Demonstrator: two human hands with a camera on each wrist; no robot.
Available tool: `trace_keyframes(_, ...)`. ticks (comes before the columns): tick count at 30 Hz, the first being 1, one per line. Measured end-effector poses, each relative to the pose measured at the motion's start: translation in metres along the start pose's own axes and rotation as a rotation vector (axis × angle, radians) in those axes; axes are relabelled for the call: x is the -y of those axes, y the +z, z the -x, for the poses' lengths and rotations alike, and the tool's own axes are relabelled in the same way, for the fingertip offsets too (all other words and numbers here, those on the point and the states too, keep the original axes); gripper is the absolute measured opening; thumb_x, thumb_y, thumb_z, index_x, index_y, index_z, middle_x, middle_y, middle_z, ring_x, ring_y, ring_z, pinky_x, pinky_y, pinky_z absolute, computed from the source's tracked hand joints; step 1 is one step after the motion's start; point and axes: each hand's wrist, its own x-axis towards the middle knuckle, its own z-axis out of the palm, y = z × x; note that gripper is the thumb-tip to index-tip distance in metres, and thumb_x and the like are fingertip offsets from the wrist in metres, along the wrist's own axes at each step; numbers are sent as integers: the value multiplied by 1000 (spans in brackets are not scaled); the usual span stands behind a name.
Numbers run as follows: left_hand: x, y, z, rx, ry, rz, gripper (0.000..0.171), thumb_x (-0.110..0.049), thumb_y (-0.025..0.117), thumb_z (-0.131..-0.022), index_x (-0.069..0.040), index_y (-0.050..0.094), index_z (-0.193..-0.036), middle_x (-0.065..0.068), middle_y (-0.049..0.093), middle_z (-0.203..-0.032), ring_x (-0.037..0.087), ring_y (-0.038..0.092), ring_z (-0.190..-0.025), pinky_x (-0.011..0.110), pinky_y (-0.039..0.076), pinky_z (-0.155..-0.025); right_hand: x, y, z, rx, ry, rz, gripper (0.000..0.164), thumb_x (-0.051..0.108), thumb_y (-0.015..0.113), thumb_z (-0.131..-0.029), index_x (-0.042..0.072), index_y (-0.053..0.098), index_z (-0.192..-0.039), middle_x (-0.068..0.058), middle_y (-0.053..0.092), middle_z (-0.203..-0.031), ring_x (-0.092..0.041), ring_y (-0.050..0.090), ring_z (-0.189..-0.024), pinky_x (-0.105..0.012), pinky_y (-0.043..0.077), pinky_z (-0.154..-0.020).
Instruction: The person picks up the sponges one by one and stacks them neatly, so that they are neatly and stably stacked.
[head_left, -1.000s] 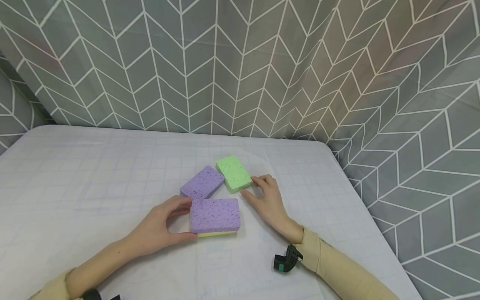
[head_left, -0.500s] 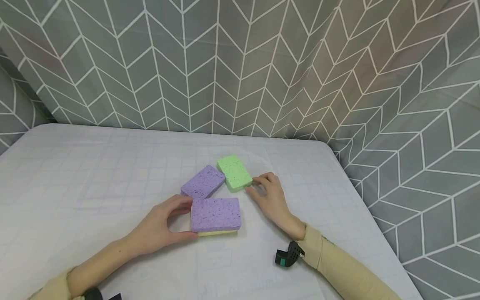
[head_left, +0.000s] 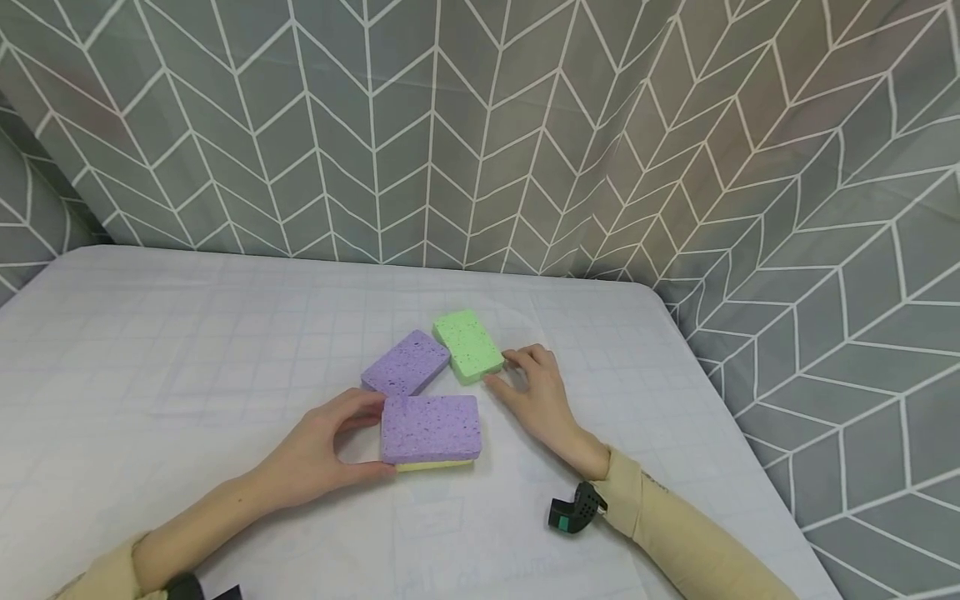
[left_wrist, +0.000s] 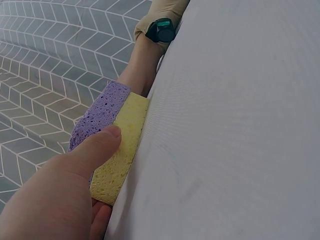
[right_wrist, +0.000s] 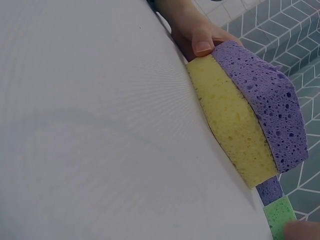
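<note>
My left hand (head_left: 318, 454) grips the left end of a yellow sponge (left_wrist: 120, 165), its thumb on the near long side and fingers at the far side. A purple sponge (head_left: 431, 429) lies flat on top of the yellow one, nearly covering it in the head view. Behind them sits a second purple sponge (head_left: 405, 364), turned at an angle, its near corner behind the stack. A light green sponge (head_left: 468, 346) lies beside that one. At the green sponge's near right corner is my right hand (head_left: 542, 404), thumb and forefinger apart with their tips right at its edge.
The sponges rest on a white-covered table (head_left: 187, 333) with faint grid lines. A grey curtain (head_left: 405, 133) with white chevrons hangs behind and to the right. Black wrist devices (head_left: 576, 508) are strapped by both beige sleeves.
My right hand shifts slightly away from the green sponge, then back to its corner. The sponges and the left hand stay where they are.
</note>
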Motion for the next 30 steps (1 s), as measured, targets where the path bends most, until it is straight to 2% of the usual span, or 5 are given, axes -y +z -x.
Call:
trace_keyframes(7,1,0,0,8,-15,-13,78,-42,89,-70,-17,55,-135,-4,60,-129,15,64,-118,29,54,-104,-1,2,-1,17,-34,36,49,31,79,-86,2,65,-122,-11,57,-111,-25,47,-101,-33,43,-83)
trace_keyframes(16,1,2,0,10,-22,-16,81,-45,88,-71,-13,53,-136,-2,60,-131,18,64,-118,28,54,-104,-3,5,-5,41,-74,67,52,39,79,-85,5,66,-121,-7,55,-111,-21,44,-98,-29,40,-80)
trace_keyframes(26,3,1,1,4,-21,-18,80,-47,87,-71,-15,53,-136,-2,60,-131,17,65,-117,28,54,-103,-1,8,-13,64,-96,52,63,42,82,-80,4,64,-125,-7,55,-113,-21,45,-101,-31,43,-84)
trace_keyframes(30,3,1,0,4,-15,-12,80,-46,88,-71,-14,53,-136,-2,60,-130,17,65,-117,27,54,-103,-6,9,-18,72,-133,51,66,40,84,-78,2,63,-128,-9,56,-114,-23,47,-103,-32,45,-87)
